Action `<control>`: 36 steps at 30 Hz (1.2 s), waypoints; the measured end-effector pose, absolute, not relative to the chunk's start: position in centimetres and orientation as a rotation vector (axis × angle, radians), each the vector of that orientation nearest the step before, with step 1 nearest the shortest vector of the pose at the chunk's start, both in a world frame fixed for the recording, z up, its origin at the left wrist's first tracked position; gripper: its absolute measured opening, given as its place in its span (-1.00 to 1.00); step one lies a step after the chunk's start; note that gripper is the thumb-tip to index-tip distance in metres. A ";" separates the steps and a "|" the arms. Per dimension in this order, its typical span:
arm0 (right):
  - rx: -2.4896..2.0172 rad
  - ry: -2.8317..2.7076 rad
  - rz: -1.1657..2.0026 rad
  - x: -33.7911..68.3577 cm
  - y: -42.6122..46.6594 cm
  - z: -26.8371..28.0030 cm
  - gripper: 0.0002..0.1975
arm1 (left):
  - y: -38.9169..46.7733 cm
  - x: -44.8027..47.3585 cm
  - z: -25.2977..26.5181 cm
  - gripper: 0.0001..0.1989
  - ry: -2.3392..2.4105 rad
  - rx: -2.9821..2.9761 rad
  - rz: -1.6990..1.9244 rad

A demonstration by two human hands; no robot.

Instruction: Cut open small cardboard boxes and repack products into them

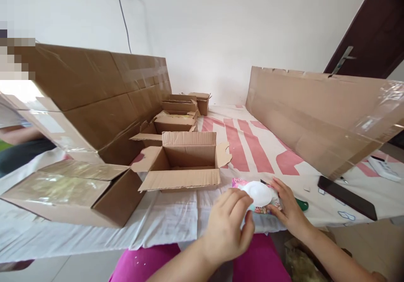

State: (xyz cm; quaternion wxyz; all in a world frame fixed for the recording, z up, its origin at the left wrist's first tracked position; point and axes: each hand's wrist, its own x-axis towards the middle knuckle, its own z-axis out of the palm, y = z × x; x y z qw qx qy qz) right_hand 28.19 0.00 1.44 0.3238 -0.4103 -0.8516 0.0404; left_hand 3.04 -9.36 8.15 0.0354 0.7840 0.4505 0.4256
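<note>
A colourful soft pack with a white oval plastic lid, looking like a wet-wipe pack, lies at the table's near edge in front of me. My right hand grips its right end, fingers on the far side and thumb on the near side. Curled at the left edge of the lid is my left hand, its thumb and fingers drawn together; whatever is between the fingertips is too small or hidden to make out. Just right of the pack, a green object shows partly behind my right hand.
An open cardboard box stands ahead, more boxes behind it. A taped box sits at left. Tall cardboard panels flank both sides. A black phone lies at right. Another person's arm shows far left.
</note>
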 end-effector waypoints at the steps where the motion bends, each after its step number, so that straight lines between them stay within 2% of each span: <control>1: -1.122 -2.186 0.083 28.4 -0.3 1.1 -0.36 | -8.6 4.1 7.0 -0.63 1.494 2.302 1.121; 4: -1.273 -2.029 0.091 28.8 -1.5 -0.1 -0.34 | -5.9 5.3 4.2 -0.30 1.808 1.908 0.765; 7: -1.351 -2.006 0.253 28.8 -2.8 -0.9 -0.52 | -4.4 4.7 2.6 -0.19 1.748 1.796 0.691; 13: -1.284 -1.993 0.322 27.8 -1.5 -0.7 -0.61 | -3.0 4.7 2.3 -0.21 1.745 1.753 0.839; 21: -1.427 -1.783 0.467 24.1 12.8 1.9 -0.62 | 9.3 7.2 5.6 -0.36 2.006 1.543 1.125; 28: -1.405 -1.736 0.697 23.7 16.3 0.9 -0.79 | 12.8 6.3 2.1 -0.54 2.007 1.458 1.179; 33: -1.422 -1.551 0.937 23.6 17.6 1.0 -0.59 | 11.2 7.1 1.7 -0.59 1.999 1.418 1.216; 36: -1.362 -1.497 1.094 23.7 16.6 2.2 -0.55 | 8.1 7.9 2.0 -0.60 1.997 1.405 1.261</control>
